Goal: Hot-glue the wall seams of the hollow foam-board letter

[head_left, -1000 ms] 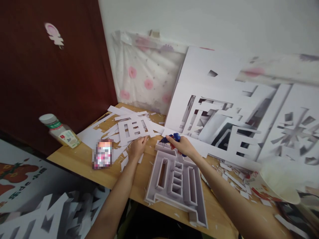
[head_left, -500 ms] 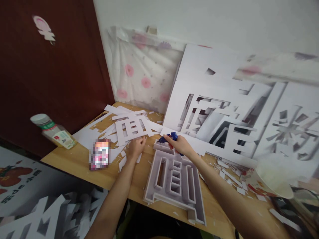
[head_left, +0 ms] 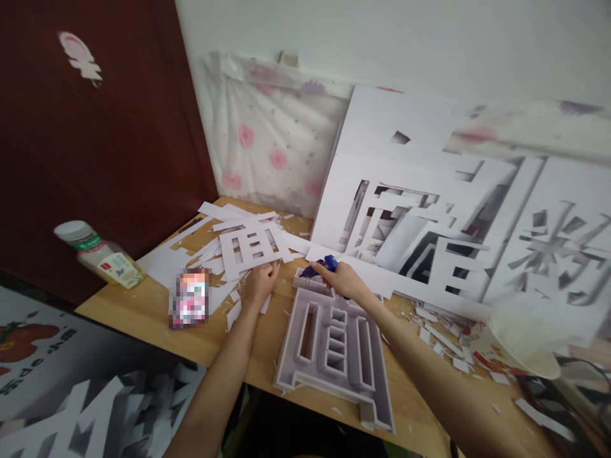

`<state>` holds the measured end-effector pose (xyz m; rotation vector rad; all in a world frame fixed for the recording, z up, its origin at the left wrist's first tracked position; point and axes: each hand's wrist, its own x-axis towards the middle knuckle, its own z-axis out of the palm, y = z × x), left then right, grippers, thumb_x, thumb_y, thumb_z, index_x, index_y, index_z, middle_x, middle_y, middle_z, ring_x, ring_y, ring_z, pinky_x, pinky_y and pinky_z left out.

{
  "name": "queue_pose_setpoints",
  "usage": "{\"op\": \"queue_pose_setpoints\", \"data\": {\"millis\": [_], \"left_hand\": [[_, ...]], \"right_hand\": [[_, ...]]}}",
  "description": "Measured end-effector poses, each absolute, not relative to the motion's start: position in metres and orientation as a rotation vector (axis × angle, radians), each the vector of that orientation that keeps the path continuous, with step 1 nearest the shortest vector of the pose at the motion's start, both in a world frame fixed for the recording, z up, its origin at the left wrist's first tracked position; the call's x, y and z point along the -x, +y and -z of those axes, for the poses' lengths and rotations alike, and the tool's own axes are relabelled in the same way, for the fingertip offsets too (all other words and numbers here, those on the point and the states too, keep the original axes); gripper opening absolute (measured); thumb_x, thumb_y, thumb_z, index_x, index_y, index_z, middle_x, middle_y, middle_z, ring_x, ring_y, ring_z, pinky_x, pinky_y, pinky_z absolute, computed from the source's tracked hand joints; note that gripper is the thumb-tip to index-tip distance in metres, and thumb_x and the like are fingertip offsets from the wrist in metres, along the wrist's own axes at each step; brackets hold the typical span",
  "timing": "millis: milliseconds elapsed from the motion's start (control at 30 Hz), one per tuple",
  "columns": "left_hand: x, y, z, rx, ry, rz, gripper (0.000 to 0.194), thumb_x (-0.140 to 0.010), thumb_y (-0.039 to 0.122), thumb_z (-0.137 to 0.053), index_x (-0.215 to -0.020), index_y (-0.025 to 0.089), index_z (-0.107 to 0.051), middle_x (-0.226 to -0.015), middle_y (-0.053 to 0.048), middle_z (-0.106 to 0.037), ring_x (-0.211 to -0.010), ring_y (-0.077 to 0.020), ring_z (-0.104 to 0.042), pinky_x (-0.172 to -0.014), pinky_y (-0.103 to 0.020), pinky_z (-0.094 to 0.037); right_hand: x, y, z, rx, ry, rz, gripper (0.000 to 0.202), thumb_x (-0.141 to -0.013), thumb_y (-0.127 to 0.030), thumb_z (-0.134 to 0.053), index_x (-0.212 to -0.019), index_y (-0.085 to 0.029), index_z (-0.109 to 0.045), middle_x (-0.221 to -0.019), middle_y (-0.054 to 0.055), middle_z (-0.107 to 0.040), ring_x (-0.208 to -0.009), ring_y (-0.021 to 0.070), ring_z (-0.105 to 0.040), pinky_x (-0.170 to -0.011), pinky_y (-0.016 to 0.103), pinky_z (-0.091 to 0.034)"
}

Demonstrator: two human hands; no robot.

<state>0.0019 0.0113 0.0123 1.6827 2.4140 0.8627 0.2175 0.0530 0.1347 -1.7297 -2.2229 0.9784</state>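
In my right hand [head_left: 344, 278] is a blue glue gun [head_left: 321, 264], its tip pointing left over the far end of a white raised-wall letter form [head_left: 317, 331]. The form lies on the wooden table, with upright strips making narrow slots and small boxes inside it. My left hand [head_left: 261, 280] is closed to the left of the form, fingers curled inward; whatever they may hold is hidden. Just beyond that hand lies a white cut-out sheet [head_left: 231, 254] with window-like holes, touching other loose strips.
A capped jar [head_left: 117, 264] stands at the table's left edge, near a pixelated phone-like object [head_left: 189, 299]. Large white cut-out boards [head_left: 329, 184] lean on the wall. White scraps [head_left: 442, 337] and a paper tub [head_left: 506, 356] lie right. More cut letters [head_left: 90, 420] sit below left.
The view has shifted very slightly. Both hands, the glue gun and the letter form keep nearly the same places.
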Motion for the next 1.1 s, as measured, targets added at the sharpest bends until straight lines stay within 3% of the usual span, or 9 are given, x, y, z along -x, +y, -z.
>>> {"op": "queue_pose_setpoints", "data": {"millis": [200,1100], "left_hand": [[-0.003,0.007,-0.018,-1.671,2.41,-0.858,0.047,-0.098,0.037,-0.041,-0.067,0.018,-0.072,-0.074,-0.006,-0.071,-0.064,-0.0146,-0.05,-0.062,-0.03,-0.025],[-0.001,0.012,-0.006,-1.693,2.436,-0.884,0.045,-0.097,0.035,-0.043,-0.066,0.017,-0.07,-0.07,-0.007,-0.069,-0.062,-0.0145,-0.046,-0.062,-0.031,-0.023]], "right_hand": [[-0.223,0.054,-0.132,1.746,-2.218,-0.964,0.064,-0.09,-0.073,-0.05,-0.053,-0.021,-0.055,-0.054,0.004,-0.061,-0.051,0.0161,-0.059,-0.053,0.026,-0.043],[-0.251,0.051,-0.134,1.827,-2.186,-0.872,0.06,-0.086,-0.076,-0.053,-0.068,-0.02,-0.065,-0.068,0.006,-0.066,-0.05,0.0164,-0.059,-0.049,0.027,-0.044]]}}
